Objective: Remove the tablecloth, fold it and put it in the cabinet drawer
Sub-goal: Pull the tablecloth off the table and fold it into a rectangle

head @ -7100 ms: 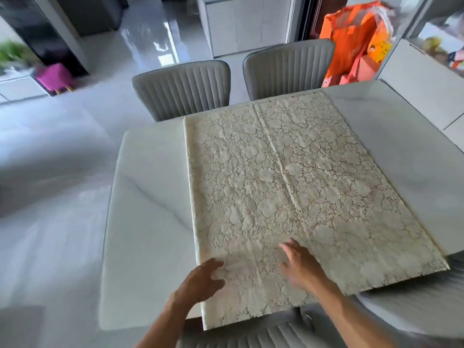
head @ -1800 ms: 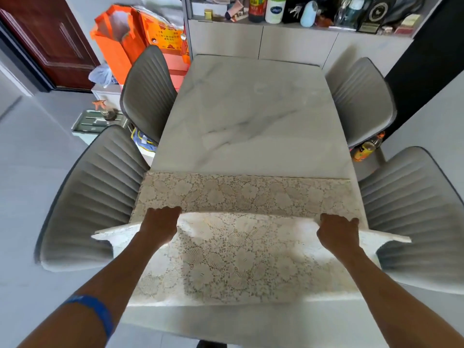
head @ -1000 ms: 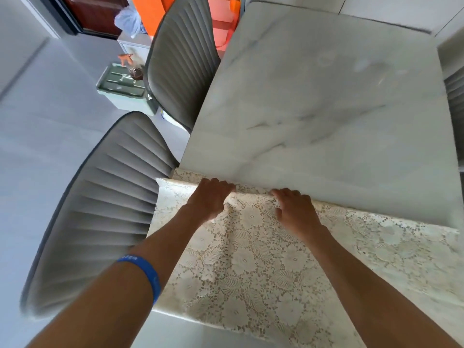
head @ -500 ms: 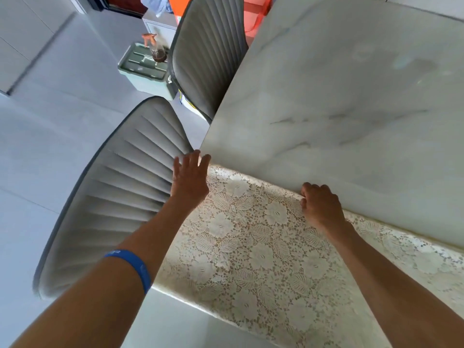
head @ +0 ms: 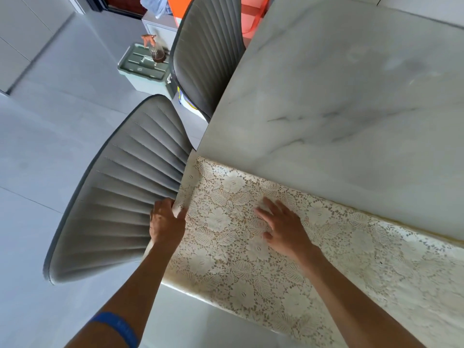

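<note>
2 grey chairs [head: 120, 197] crowd tablecloth [head: 251, 247] end, L hand [head: 165, 222] side.

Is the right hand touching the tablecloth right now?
Touching. The head view shows the right hand lying flat, fingers spread, on the lace tablecloth, with no gap visible.

We're looking down on a white marble table [head: 351, 96] with grey veins. Two grey ribbed chairs stand along its left side: the near chair [head: 120, 204] and the far chair [head: 208, 54]. Beyond them on the pale floor [head: 50, 121] sits a green-lidded bin [head: 143, 66] with a spray bottle [head: 155, 50] on top, and an orange bag [head: 253, 13] by the table's far edge.
</note>
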Motion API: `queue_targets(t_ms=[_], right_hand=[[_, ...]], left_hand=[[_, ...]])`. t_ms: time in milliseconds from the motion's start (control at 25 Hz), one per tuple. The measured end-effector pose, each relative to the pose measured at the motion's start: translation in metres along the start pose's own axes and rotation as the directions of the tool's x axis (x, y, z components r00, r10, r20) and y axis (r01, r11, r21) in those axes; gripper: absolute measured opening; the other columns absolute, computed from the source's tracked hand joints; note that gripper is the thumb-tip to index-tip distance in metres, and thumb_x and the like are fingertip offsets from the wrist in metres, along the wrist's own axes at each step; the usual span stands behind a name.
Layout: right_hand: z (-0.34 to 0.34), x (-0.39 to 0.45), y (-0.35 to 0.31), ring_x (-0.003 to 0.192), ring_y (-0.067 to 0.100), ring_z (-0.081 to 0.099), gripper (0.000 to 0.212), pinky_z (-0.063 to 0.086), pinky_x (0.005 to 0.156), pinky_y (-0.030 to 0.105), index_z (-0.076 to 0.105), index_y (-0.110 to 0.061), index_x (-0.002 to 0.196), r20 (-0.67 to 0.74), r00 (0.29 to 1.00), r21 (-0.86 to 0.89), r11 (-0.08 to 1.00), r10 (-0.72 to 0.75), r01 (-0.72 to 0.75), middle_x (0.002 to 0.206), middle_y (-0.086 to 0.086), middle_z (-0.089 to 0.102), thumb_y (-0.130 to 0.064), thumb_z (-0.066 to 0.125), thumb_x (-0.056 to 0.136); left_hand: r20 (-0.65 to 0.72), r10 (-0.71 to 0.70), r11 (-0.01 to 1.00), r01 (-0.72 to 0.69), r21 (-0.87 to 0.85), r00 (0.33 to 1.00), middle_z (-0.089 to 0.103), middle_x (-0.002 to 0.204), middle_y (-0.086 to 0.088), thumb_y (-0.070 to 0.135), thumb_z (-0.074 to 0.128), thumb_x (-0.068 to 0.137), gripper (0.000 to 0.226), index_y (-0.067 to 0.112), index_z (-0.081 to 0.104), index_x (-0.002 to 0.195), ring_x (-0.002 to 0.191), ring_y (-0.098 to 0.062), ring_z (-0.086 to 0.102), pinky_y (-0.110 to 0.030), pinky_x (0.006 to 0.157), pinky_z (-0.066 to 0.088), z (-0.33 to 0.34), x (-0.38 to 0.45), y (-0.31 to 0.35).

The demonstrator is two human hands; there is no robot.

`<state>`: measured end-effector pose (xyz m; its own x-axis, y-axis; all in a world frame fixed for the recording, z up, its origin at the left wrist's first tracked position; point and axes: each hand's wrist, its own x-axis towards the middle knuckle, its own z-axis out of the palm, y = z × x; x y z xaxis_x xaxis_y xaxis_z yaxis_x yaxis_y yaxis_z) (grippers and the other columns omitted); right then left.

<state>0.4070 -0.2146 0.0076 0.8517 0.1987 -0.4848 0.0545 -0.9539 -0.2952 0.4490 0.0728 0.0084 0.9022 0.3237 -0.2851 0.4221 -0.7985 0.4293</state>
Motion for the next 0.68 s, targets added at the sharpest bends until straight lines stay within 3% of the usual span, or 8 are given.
queue_targets(t_ms=[120, 200, 280, 360, 440, 520, 600, 680], right_hand=[[-0.003, -0.018, -0.003, 0.149, 0.026, 0.022, 0.064, 0.037, 0.115, 0.046, 0.03, -0.033, 0.148, -0.002, 0.999, -0.018, 0.999, 0.033, -0.033, 0.165, -0.002, 0.009, -0.022, 0.06, 0.093], [0.009, -0.043, -0.012, 0.148, 0.028, 0.024, 0.065, 0.041, 0.111, 0.043, 0.027, -0.028, 0.15, 0.008, 0.998, -0.073, 0.996, 0.057, -0.056, 0.165, 0.0, 0.007, -0.019, 0.058, 0.094], [0.019, -0.068, -0.024, 0.147, 0.027, 0.025, 0.067, 0.04, 0.112, 0.042, 0.023, -0.027, 0.152, 0.096, 0.993, -0.047, 0.997, 0.066, -0.062, 0.166, 0.0, 0.008, -0.019, 0.057, 0.094], [0.009, -0.092, -0.037, 0.139, 0.023, 0.041, 0.072, 0.043, 0.109, 0.038, 0.017, -0.029, 0.154, 0.148, 0.988, 0.097, 0.993, 0.053, -0.068, 0.164, 0.0, 0.018, -0.019, 0.056, 0.094], [-0.019, -0.106, -0.049, 0.123, 0.018, 0.056, 0.079, 0.053, 0.094, 0.031, 0.009, -0.032, 0.154, 0.033, 0.999, 0.174, 0.984, -0.026, 0.02, 0.162, -0.001, 0.023, -0.017, 0.057, 0.094], [-0.057, -0.151, -0.065, 0.117, 0.018, 0.059, 0.09, 0.057, 0.079, 0.027, 0.003, -0.031, 0.155, -0.266, 0.951, 0.06, 0.982, -0.155, 0.177, 0.164, 0.002, 0.018, -0.014, 0.062, 0.09], [-0.099, -0.152, -0.072, 0.132, 0.026, 0.046, 0.096, 0.052, 0.094, 0.039, 0.008, -0.027, 0.156, -0.491, 0.824, -0.145, 0.959, -0.284, 0.244, 0.165, 0.005, 0.014, -0.008, 0.066, 0.082], [-0.129, -0.201, -0.081, 0.145, 0.031, 0.03, 0.08, 0.034, 0.111, 0.052, 0.032, -0.025, 0.15, -0.518, 0.702, -0.455, 0.852, -0.489, 0.258, 0.162, 0.005, 0.023, -0.006, 0.064, 0.08]], left_hand=[[0.075, -0.062, 0.993, 0.069, -0.091, 0.995, 0.069, 0.097, -0.017, 0.018, 0.067, 0.088, 0.03, 0.004, 0.056, 0.112, 0.059, -0.026, 0.065, -0.032, 0.052, 0.057, -0.005, -0.008, 0.008], [0.129, -0.104, 0.987, 0.118, -0.107, 0.986, 0.069, 0.093, -0.01, 0.019, 0.067, 0.088, 0.036, 0.007, 0.058, 0.12, 0.061, -0.023, 0.066, -0.031, 0.054, 0.057, -0.014, -0.014, 0.013], [0.081, 0.024, 0.998, -0.019, -0.064, 0.996, 0.069, 0.091, -0.006, 0.021, 0.066, 0.089, 0.036, 0.01, 0.059, 0.123, 0.06, -0.018, 0.06, -0.025, 0.054, 0.049, -0.026, -0.028, 0.021], [0.005, 0.219, 0.973, -0.218, -0.071, 0.976, 0.073, 0.095, -0.009, 0.021, 0.064, 0.091, 0.031, 0.015, 0.058, 0.12, 0.057, -0.018, 0.061, -0.023, 0.055, 0.049, -0.045, -0.059, 0.035], [-0.013, 0.368, 0.927, -0.367, -0.08, 0.93, 0.073, 0.1, -0.01, 0.02, 0.063, 0.091, 0.027, 0.02, 0.055, 0.117, 0.06, -0.025, 0.066, -0.034, 0.061, 0.057, -0.062, -0.089, 0.052], [-0.051, 0.539, 0.84, -0.541, -0.047, 0.841, 0.072, 0.098, -0.006, 0.019, 0.062, 0.092, 0.025, 0.022, 0.052, 0.115, 0.066, -0.029, 0.067, -0.037, 0.064, 0.058, -0.083, -0.154, 0.064], [-0.099, 0.681, 0.729, -0.685, -0.005, 0.725, 0.069, 0.092, 0.0, 0.015, 0.062, 0.091, 0.024, 0.021, 0.052, 0.112, 0.065, -0.027, 0.065, -0.032, 0.059, 0.054, -0.086, -0.173, 0.079], [-0.092, 0.786, 0.617, -0.786, 0.043, 0.612, 0.065, 0.087, 0.003, 0.012, 0.062, 0.091, 0.025, 0.023, 0.05, 0.11, 0.064, -0.024, 0.062, -0.032, 0.055, 0.052, -0.099, -0.231, 0.082]])
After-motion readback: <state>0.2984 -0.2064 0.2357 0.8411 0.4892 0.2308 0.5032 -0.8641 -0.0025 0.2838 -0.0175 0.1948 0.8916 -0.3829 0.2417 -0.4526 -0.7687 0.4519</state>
